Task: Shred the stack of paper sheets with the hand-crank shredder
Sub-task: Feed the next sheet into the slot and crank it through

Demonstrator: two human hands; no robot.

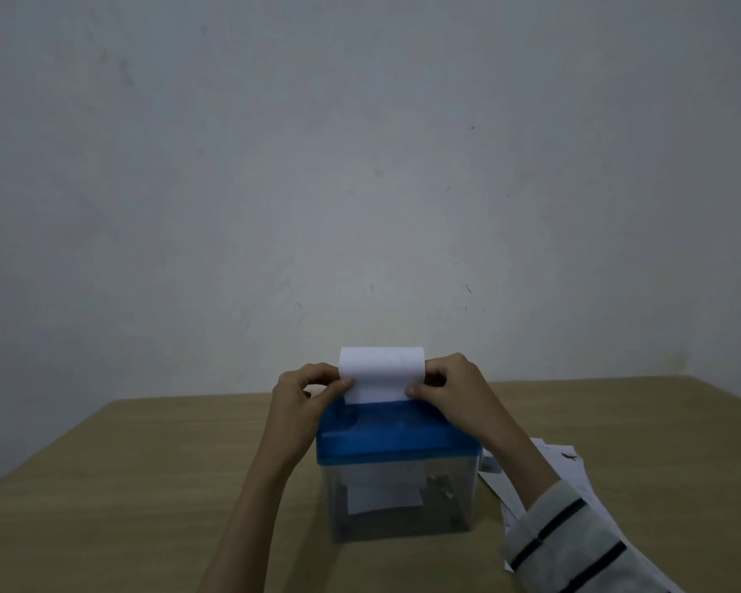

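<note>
Paper sheet upright above shredder slot; left hand and right hand pinch side edges. Thin, floppy; likely buckles unless held taut.

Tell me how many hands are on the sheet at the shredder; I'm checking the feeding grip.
2: the left hand pinches the sheet at its left edge, the right hand at its right edge.

A light wooden table fills the lower part of the view. Behind it rises a plain grey wall with faint scuffs and small dark marks.
</note>
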